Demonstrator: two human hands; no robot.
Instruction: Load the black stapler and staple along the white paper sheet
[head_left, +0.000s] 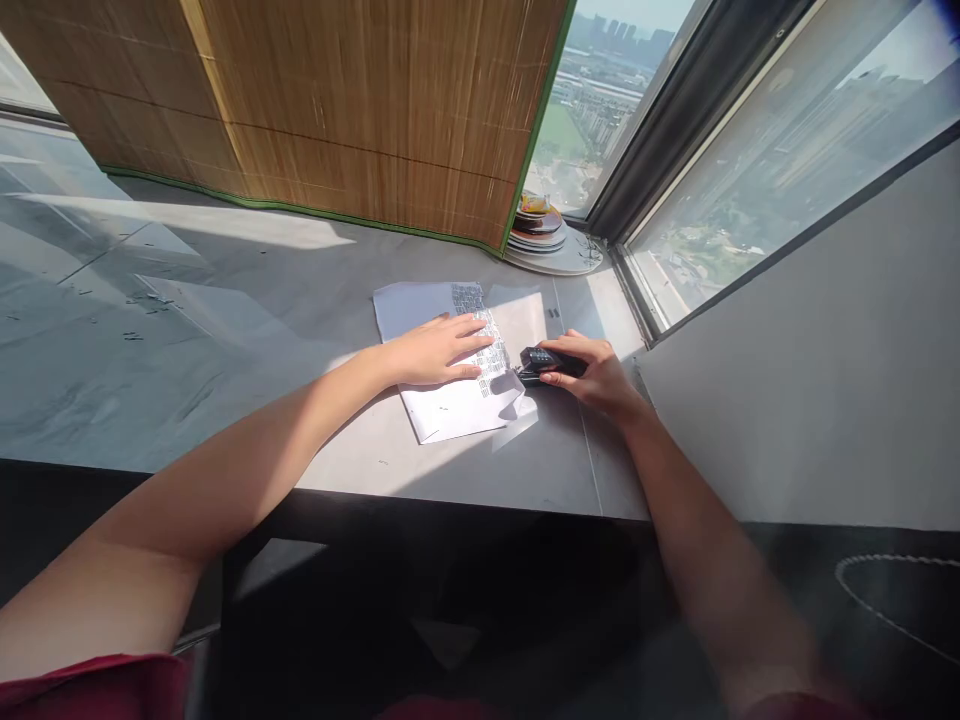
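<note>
Right hand [596,370] wrapped around black stapler [541,360], just right of frame centre, at the papers' edge. Left hand [439,350], fingers extended, grasping nothing, lies on white papers [450,412], mid-frame. Best practice: sheets flat, edges squared, fingertips clear. Papers: print toward right side, edge curled near stapler.

Place: looks like a home, high above the ground
Windows [682,110]: dark-framed, overlooking a city [604,90] far below
Blind [337,110]: brown slatted, edged in green
Plates [551,257]: stacked in the window corner
</note>
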